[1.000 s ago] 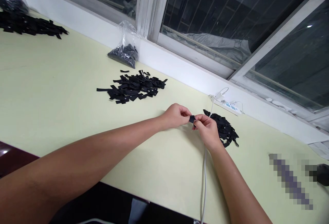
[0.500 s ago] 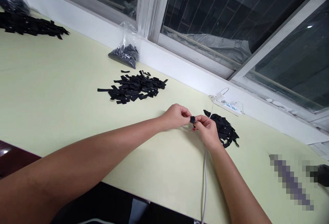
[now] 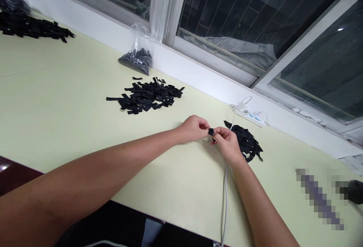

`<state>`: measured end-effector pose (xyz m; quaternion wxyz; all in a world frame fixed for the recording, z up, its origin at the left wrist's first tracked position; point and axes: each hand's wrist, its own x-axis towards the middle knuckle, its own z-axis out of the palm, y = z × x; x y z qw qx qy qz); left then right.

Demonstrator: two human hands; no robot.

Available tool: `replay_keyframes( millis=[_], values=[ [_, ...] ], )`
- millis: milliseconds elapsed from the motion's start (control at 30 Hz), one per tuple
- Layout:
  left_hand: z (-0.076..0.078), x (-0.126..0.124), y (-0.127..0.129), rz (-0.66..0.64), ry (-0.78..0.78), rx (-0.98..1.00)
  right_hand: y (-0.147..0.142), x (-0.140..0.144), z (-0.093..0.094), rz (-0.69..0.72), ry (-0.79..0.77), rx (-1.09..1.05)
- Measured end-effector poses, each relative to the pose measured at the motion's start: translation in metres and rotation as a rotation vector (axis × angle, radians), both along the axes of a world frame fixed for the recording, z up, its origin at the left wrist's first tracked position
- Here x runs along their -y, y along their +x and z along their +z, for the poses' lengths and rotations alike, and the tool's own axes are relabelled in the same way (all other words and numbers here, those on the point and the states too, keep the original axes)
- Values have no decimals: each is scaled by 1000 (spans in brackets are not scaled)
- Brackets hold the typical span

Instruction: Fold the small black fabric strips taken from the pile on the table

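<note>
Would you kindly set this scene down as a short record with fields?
Left hand: left hand pinches one side of a small black tag
Right hand: right hand pinches the tag's other side
Nearest pile: small pile of black tags just beyond the right hand
Larger pile: big pile further left on the table
Bag: clear bag of dark pieces against the window sill
Cable: white cable passing under the right wrist
Power strip: power strip by the sill

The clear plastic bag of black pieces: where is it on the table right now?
In the head view the clear plastic bag of dark pieces leans against the white window ledge at the table's far edge, left of centre, just behind the larger loose pile of black fabric strips.
</note>
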<state>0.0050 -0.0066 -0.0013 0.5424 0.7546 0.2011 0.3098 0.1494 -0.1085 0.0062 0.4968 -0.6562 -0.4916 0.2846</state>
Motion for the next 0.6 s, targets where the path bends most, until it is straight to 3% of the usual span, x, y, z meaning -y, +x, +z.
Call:
replay_keyframes(
  millis=[367,600],
  values=[
    [3,-1,-4,-69,40,-89,4,1,-1,69,-108,37],
    [5,-3,-8,-136,142,-166,4,3,-1,101,-182,133]
  ],
)
